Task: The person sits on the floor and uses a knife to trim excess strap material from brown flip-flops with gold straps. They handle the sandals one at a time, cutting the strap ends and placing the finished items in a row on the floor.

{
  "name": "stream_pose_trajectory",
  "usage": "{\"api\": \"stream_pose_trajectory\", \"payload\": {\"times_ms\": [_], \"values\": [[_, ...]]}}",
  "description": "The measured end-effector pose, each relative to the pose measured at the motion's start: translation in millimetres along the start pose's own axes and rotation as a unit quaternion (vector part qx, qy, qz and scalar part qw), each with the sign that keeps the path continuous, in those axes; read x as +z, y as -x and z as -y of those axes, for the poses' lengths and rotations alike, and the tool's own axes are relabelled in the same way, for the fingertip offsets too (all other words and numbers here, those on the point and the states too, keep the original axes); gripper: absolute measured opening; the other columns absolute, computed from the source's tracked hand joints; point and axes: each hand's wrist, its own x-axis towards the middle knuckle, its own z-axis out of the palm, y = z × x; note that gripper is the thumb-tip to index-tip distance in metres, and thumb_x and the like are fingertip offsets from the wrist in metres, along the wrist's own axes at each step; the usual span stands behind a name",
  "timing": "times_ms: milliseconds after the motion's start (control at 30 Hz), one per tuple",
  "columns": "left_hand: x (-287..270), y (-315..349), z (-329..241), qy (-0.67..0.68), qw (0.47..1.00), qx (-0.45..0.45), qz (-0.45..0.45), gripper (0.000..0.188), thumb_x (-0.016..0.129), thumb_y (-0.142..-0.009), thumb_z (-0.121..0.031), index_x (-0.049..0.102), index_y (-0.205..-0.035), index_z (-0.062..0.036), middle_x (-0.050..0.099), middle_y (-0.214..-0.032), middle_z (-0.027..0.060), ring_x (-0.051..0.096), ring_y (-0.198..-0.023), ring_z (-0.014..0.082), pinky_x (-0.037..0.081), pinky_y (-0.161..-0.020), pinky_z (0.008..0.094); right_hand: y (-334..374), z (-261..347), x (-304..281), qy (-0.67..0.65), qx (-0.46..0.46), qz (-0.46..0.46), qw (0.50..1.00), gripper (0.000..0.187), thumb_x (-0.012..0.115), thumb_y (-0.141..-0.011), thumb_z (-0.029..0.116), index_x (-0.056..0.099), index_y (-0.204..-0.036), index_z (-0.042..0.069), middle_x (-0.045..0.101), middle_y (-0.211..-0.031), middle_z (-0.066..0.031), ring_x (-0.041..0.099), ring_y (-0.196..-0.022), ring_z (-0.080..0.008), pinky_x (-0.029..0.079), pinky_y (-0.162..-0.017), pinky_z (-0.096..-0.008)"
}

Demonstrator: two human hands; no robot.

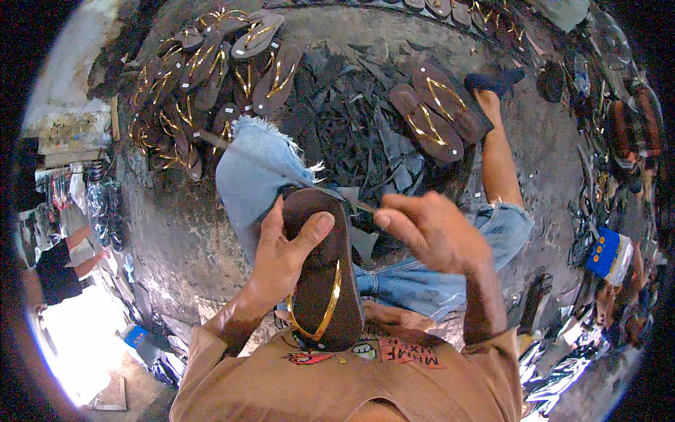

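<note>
The left hand (278,257) grips a brown sandal (315,281) with a gold strap (331,302), thumb on top. The right hand (444,233) holds a long, thin tool (295,177) near the heel end. Dark scraps (355,130) lie beyond.

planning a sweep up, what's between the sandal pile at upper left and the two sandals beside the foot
A heap of dark scraps lies between the sandal pile and the two sandals, as the head view shows.

Tan short-slv tee (295,394) w/ multicol. print (307,359) & dk lettering (426,361); lt-blue denim shorts (246,172) w/ frayed, whitish hem (261,126); dk-blue sock-like footwear (496,81), R side.
</note>
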Motion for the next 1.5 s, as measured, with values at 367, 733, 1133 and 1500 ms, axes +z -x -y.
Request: {"api": "stream_pose_trajectory", "payload": {"times_ms": [367,733,1133,1500], "values": [[2.6,-20.1,-13.0,0.054,0.982,0.154,0.094,0.044,0.076,-0.09,-0.021,0.057,-0.127,-0.0057,0.067,-0.114,0.0064,0.061,-0.108,0.0151,0.05,-0.094,0.0342,-30.1,-43.0,-2.4,-0.237,-0.086,-0.307,0.918,0.038,0.044,-0.107,0.036,0.061,-0.096,0.004,0.061,-0.077,-0.008,0.057,-0.064,-0.0242,0.048,-0.061,-0.0403],[67.2,-13.3,-6.3,0.368,0.925,0.0,0.095,0.028,0.064,-0.098,-0.014,0.061,-0.125,-0.0062,0.069,-0.122,0.0112,0.068,-0.111,0.0248,0.058,-0.098,0.0403,115.6,-83.8,136.9,-0.186,-0.043,-0.486,0.853,0.041,0.051,-0.103,0.046,0.065,-0.117,0.01,0.058,-0.067,-0.003,0.055,-0.057,-0.0128,0.042,-0.053,-0.0305],[60.4,-1.0,26.7,0.327,0.94,-0.012,0.091,0.035,0.071,-0.093,-0.009,0.06,-0.127,-0.0073,0.069,-0.119,0.0085,0.068,-0.109,0.0227,0.058,-0.096,0.0406,127.5,-86.5,134.4,-0.026,0.118,-0.352,0.928,0.036,0.062,-0.095,0.043,0.06,-0.1,0.007,0.058,-0.07,-0.0186,0.061,-0.066,-0.0405,0.045,-0.058,-0.0458],[32.5,6.9,39.0,0.217,0.968,-0.039,0.116,0.05,0.076,-0.085,-0.001,0.057,-0.13,-0.0046,0.068,-0.119,0.0077,0.065,-0.111,0.0197,0.053,-0.099,0.0394,78.7,-39.8,91.8,-0.145,0.057,-0.242,0.958,0.032,0.055,-0.1,0.039,0.057,-0.099,0.008,0.061,-0.072,-0.0216,0.061,-0.068,-0.0456,0.046,-0.06,-0.0476]]}}
